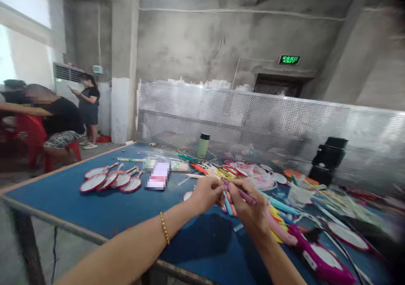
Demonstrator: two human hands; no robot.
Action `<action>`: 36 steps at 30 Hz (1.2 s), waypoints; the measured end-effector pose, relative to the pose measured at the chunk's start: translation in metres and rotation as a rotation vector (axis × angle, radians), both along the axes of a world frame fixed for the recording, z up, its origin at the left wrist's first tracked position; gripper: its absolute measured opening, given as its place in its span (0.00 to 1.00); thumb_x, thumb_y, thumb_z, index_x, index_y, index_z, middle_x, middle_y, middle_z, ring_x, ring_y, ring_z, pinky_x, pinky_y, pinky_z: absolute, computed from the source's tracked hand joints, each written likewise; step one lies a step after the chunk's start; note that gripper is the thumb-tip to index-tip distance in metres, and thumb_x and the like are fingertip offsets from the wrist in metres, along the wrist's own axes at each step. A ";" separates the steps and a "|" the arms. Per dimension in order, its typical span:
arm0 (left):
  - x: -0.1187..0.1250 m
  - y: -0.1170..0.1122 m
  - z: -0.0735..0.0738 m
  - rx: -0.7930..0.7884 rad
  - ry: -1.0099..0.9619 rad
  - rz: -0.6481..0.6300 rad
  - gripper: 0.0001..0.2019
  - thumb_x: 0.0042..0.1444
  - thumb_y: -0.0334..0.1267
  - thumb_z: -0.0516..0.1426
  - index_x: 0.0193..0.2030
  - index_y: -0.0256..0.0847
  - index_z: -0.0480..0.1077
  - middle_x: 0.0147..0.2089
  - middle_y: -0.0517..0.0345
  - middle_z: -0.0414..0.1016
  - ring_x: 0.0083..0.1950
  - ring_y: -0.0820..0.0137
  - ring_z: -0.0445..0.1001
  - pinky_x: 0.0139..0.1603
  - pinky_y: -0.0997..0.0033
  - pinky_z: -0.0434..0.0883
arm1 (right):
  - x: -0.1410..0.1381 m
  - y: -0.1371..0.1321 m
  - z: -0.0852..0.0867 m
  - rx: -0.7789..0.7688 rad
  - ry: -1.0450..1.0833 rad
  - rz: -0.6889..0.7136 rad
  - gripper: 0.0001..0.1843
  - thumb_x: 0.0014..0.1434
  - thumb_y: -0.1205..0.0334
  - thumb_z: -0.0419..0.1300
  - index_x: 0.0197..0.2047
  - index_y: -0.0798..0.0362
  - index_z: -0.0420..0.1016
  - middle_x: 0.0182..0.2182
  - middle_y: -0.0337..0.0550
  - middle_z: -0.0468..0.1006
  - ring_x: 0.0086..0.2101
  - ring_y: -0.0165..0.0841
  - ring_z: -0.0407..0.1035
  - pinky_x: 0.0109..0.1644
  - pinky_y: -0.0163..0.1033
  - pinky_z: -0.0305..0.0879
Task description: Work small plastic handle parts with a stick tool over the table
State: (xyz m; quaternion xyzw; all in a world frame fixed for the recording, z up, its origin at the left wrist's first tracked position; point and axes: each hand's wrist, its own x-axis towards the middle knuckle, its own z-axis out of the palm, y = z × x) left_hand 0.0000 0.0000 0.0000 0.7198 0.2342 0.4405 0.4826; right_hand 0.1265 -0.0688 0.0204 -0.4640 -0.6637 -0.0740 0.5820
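Observation:
My left hand [205, 194] and my right hand [249, 205] meet above the blue table [95, 205], both closed. The right hand grips a bunch of slim coloured handles [228, 204], purple, blue and orange, that stick out below the fingers. The left hand pinches the top end of the same bunch; a bead bracelet sits on its wrist. A row of red-rimmed round fans [109, 180] lies to the left. A purple-handled fan [319, 262] lies near the right forearm.
A heap of fans, handles and plastic parts [253, 173] covers the table's middle and right. A green flask [203, 146] stands at the back before a perforated metal panel [268, 120]. A black device [327, 158] stands at right. Two people are at far left.

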 end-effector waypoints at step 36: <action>-0.001 -0.006 0.005 -0.023 -0.006 0.024 0.11 0.53 0.39 0.54 0.23 0.39 0.63 0.21 0.60 0.70 0.23 0.71 0.74 0.24 0.72 0.72 | -0.001 -0.003 0.002 0.001 0.039 -0.052 0.11 0.59 0.57 0.59 0.33 0.53 0.79 0.24 0.39 0.78 0.23 0.30 0.71 0.26 0.31 0.65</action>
